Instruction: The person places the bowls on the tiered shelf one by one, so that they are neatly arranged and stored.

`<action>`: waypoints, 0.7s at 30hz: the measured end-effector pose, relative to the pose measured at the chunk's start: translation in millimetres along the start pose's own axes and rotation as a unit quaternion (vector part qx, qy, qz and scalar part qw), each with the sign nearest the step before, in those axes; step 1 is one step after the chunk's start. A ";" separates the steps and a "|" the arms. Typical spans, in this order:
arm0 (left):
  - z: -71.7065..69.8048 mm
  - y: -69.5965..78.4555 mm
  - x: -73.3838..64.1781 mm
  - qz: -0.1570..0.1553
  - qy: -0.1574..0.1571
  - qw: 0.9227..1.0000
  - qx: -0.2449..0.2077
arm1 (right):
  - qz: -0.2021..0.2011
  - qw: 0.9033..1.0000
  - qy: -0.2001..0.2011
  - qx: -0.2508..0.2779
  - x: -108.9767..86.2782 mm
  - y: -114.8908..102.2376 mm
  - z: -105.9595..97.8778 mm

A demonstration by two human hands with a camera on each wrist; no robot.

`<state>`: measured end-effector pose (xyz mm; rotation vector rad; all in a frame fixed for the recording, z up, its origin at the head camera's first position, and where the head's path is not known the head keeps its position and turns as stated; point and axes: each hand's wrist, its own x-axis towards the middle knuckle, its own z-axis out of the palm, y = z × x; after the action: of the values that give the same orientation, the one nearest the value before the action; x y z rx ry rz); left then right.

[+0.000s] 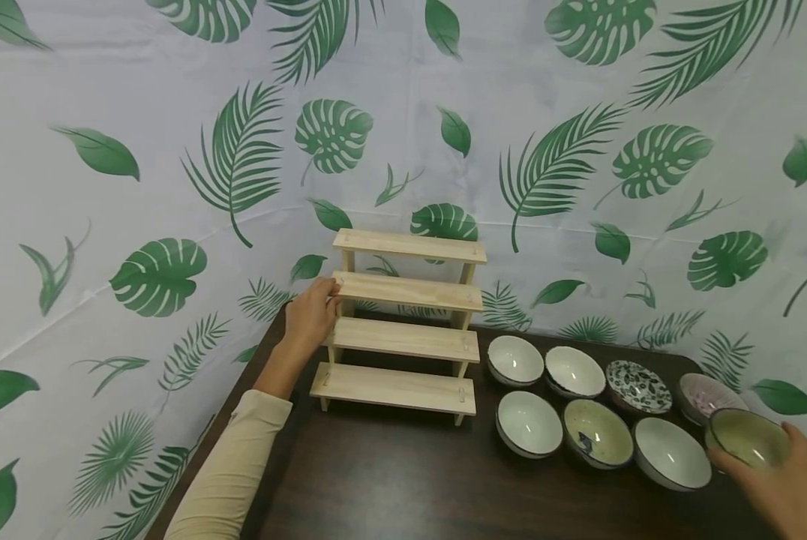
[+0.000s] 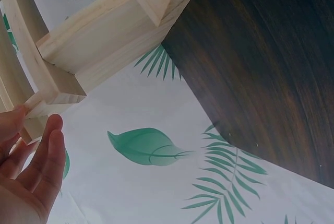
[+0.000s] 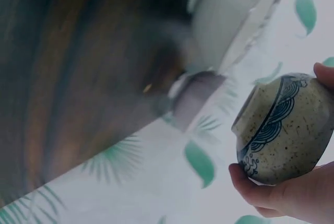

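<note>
A pale wooden stepped rack (image 1: pixel 403 341) stands towards the back of the dark table. My left hand (image 1: pixel 311 316) grips the left end of its second shelf from the top; the left wrist view shows thumb and fingers around that wooden end (image 2: pixel 39 122). At the far right, my right hand (image 1: pixel 791 476) holds a greenish bowl (image 1: pixel 748 436) tilted in the air, thumb and fingers on opposite sides. Seen from outside in the right wrist view, this bowl (image 3: pixel 292 130) is speckled beige with a blue wave band.
Several bowls stand in two rows right of the rack, including a white bowl (image 1: pixel 514 360), a black-and-white patterned bowl (image 1: pixel 638 386), a pinkish bowl (image 1: pixel 710 394) and a green bowl (image 1: pixel 598 433). Leaf-print cloth (image 1: pixel 410 150) hangs behind the dark table (image 1: pixel 390 480).
</note>
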<state>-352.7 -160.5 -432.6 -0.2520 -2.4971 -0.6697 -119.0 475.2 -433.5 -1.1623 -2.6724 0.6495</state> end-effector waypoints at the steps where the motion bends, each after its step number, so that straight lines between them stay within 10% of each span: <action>1: -0.1 0.0 0.3 0.001 0.000 1.000 0.000 | -0.005 1.000 -0.004 -0.004 -3.6 -3.6 -1.6; 21: -0.6 1.4 -1.9 -0.003 -0.006 1.000 0.001 | -0.104 0.994 0.003 0.017 -48.2 -53.6 -12.4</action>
<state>-350.5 -159.6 -432.6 -0.2486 -2.5107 -0.6686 -117.5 411.8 -397.0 -0.8599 -2.7160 0.6530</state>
